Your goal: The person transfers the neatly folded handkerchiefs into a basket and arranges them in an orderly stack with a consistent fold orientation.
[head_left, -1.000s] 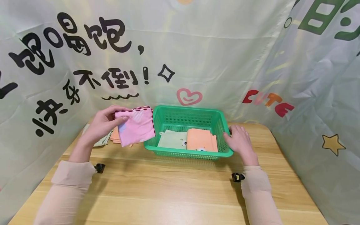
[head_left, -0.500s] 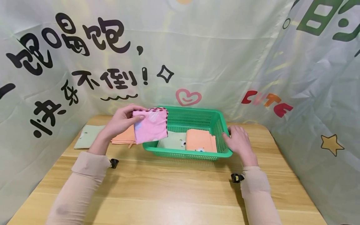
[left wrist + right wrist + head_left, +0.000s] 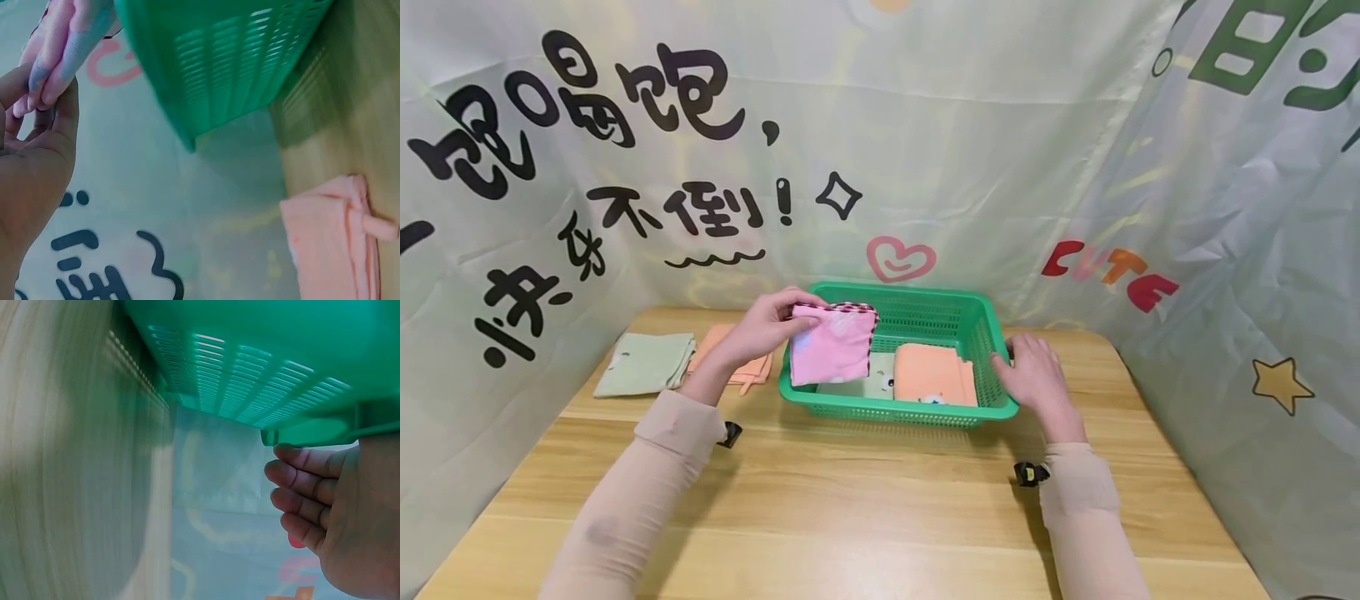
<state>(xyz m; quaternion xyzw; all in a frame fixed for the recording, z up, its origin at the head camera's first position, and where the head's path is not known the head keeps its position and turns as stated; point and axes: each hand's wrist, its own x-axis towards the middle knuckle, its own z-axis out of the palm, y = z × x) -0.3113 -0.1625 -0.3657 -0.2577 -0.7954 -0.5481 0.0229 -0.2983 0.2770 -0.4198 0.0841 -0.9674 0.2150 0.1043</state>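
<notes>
A folded pink towel with a dark checked edge hangs upright from my left hand, which pinches its upper left corner between thumb and fingers. It is held over the left part of the green plastic basket. Inside lie a folded pale green towel, partly hidden by the pink one, and a folded orange towel. At the basket's right end my right hand holds the rim, thumb on top and fingers outside below it; in the right wrist view those fingers are loosely bent.
On the wooden table, left of the basket, lie another folded pale green towel and another folded orange towel, the latter partly behind my left wrist. A printed cloth hangs behind the table and along its sides.
My left hand has carried the pink towel rightward, from beside the basket to over its left part. The towels left on the table have come into fuller view. My right hand stays on the rim.
</notes>
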